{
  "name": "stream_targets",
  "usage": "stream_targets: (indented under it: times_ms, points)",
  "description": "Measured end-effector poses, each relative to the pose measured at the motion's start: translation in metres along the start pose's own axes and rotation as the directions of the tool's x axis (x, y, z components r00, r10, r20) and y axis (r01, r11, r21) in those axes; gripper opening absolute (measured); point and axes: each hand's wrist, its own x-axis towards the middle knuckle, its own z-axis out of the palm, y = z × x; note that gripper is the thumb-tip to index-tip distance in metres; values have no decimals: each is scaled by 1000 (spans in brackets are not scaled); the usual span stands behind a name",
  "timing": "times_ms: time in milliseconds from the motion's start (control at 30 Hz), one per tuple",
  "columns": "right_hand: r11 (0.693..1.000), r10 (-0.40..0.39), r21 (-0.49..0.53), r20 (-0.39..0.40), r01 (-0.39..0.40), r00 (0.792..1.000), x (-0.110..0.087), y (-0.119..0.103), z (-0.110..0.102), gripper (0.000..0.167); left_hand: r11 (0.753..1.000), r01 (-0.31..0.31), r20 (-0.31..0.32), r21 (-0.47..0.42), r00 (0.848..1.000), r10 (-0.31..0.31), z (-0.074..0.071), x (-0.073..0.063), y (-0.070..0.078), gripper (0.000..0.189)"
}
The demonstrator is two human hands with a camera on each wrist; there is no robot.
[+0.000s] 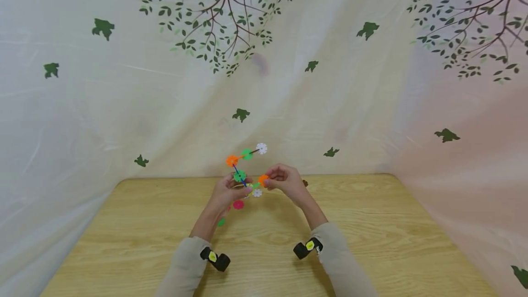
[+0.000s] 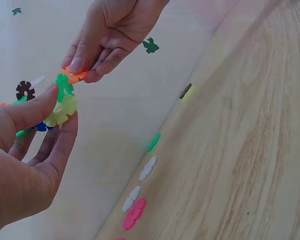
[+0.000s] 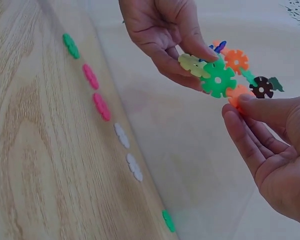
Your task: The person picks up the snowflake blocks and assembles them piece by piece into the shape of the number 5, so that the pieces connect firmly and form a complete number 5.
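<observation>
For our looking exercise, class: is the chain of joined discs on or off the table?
Off: the left hand holds the chain in mid-air, while other discs lie on the table.

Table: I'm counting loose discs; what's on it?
On the table: two green discs, two pink discs, two white discs, one brown disc, one yellow disc. Head view: anything behind the arms is hidden.
</observation>
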Motion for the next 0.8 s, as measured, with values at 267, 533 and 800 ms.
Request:
stream_targets:
  times_ms: [267,533,800]
  points:
    - [1000,13,3,12,-13,1000,-1,-2,-2,23,1000,-18,-15,23,1000,19,4,1,-5,34]
    - [1000,9,21,24,-9,1000,-1,-3,-3,22,1000,5,7,-7,1000,-5,7,0,-4,44]
    - [1000,-1,16,16,0,1000,-1,-1,-3,24,1000,4,-7,-8,1000,-4,9,0,-3,41]
